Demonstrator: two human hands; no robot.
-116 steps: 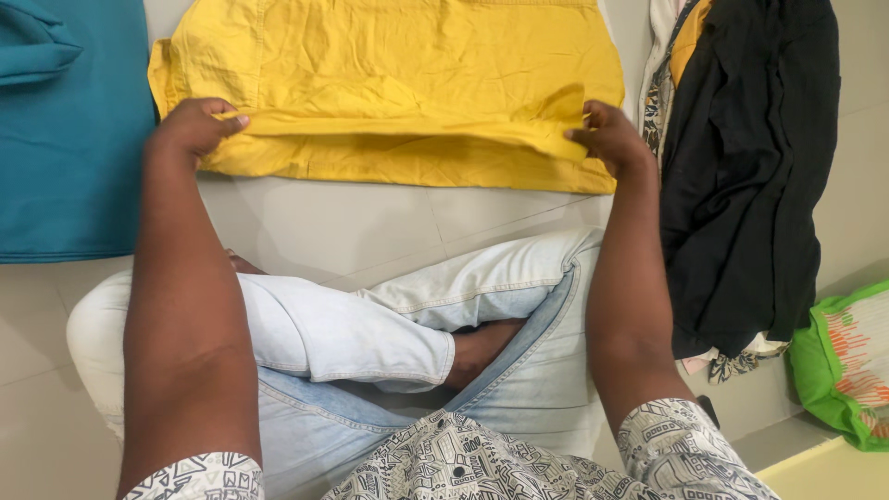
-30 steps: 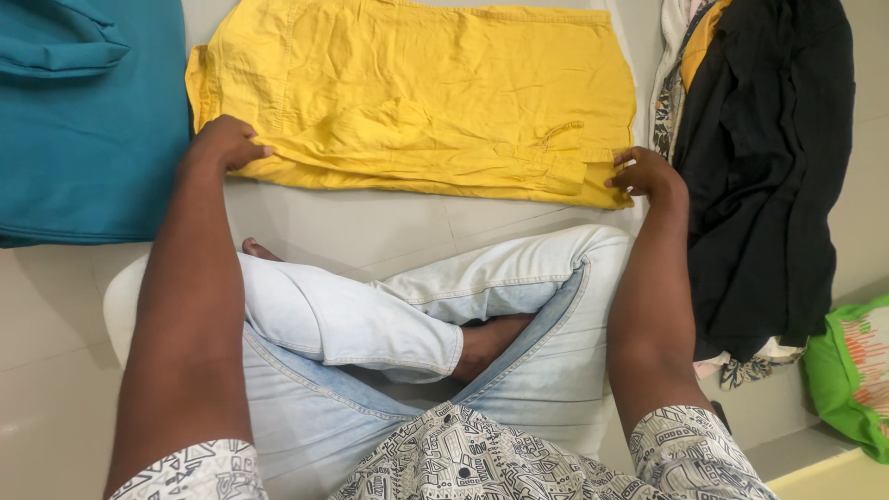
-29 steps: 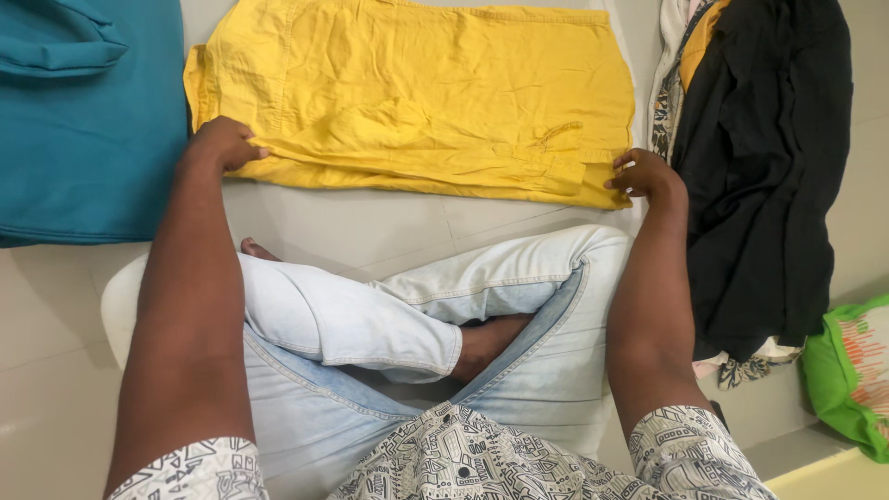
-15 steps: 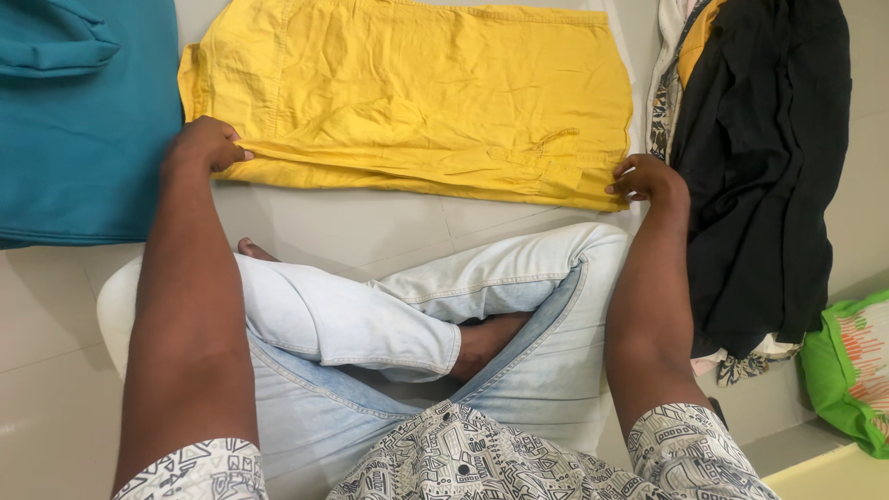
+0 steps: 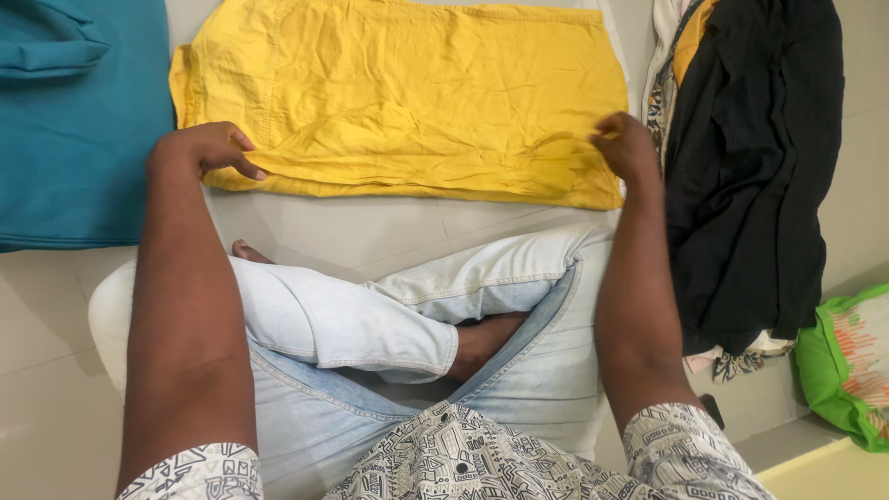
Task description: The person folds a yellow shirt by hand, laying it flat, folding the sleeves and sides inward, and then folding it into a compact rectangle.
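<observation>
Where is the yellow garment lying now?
In the head view the yellow garment lies flat on the tiled floor, between the teal cloth on the left and the black clothes on the right.
</observation>
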